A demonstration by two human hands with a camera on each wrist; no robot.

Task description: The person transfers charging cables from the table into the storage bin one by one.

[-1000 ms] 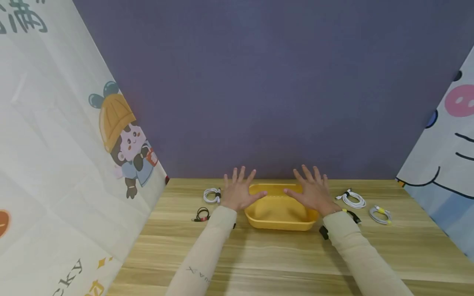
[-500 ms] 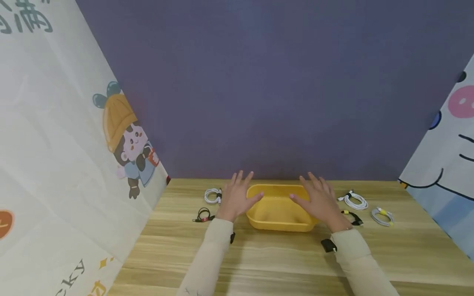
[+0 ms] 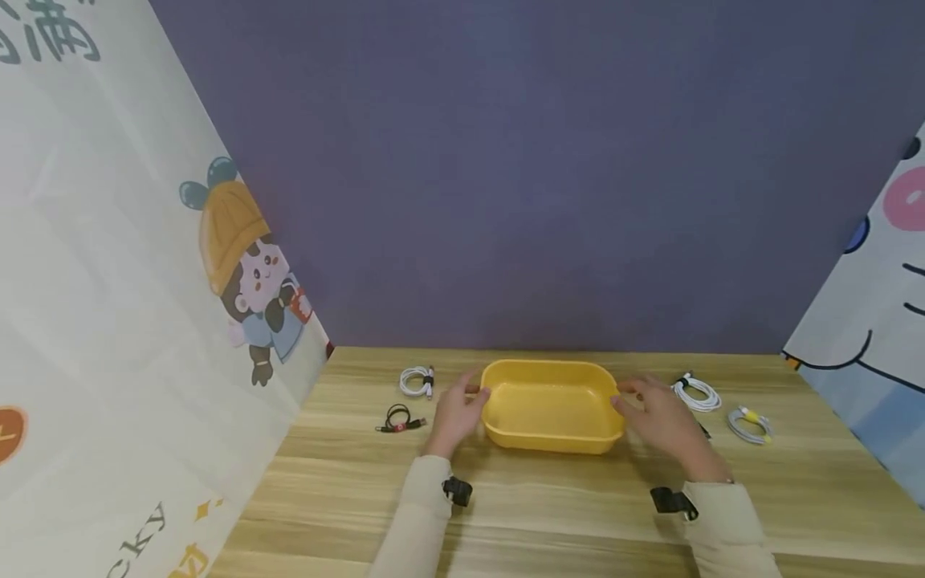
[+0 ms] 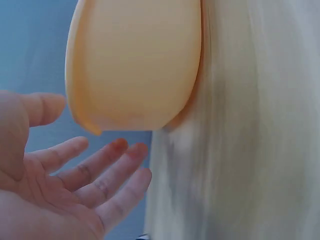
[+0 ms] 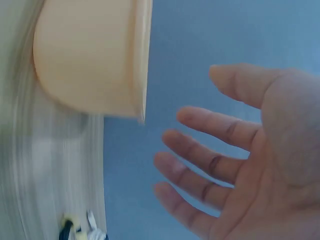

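Bare left hand (image 3: 454, 416) and bare right hand (image 3: 663, 421), earlier spread over yellow rounded-rectangular plastic tray (image 3: 551, 442), now sit lower, beside opposite ends.

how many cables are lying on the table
5: left of the yellow tray, a white cable and a black cable; right of it, another white cable, a grey cable and a dark cable mostly hidden by the right hand. More could be hidden.

The tub (image 3: 552, 405) sits on the table (image 3: 549, 514), before the partition (image 3: 506, 177), with the left hand (image 3: 455, 415) and the right hand (image 3: 662, 421) just beside its 2 ends. Over to the left, the rear cable (image 3: 404, 385) lies behind the front cable (image 3: 400, 428); past the right hand, the inner cable (image 3: 704, 398) lies behind and left of the outer cable (image 3: 747, 434).
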